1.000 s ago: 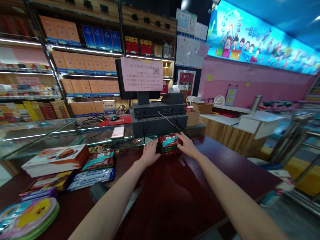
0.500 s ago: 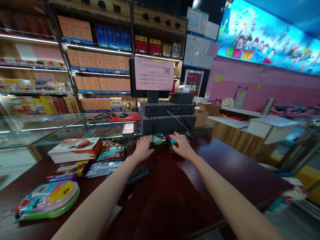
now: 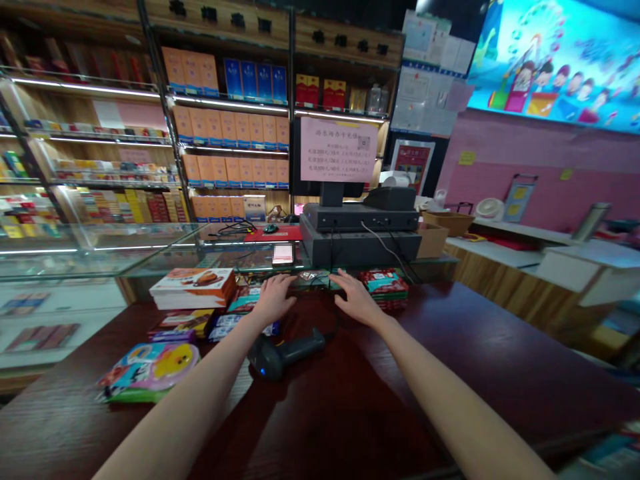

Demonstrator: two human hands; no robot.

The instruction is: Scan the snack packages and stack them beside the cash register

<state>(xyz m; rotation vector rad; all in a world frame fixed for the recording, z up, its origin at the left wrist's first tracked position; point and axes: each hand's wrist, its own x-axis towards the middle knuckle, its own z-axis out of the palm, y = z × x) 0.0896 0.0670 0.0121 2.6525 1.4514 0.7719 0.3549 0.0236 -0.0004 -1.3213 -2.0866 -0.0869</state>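
My left hand reaches over the counter with its fingers extended and nothing visible in it. It is beside a teal-and-brown snack packet and partly hides it. My right hand is also open, fingers stretched forward, just left of a stack of red-and-green snack packets. Between the hands, at the counter's back edge, lies a small shiny packet. Nearer to me, under the left forearm's inner side, rests a black barcode scanner with a blue light.
Left on the dark counter are a white-and-orange box, blue-and-white packets, brown-yellow packets and a bag with a yellow duck. A cash register with a signed screen stands behind, beside a glass case.
The view has turned left. My right hand has come off the red-and-green packets, moving left of them. My left hand has shifted left, closer to the teal packet. More of the scanner shows.
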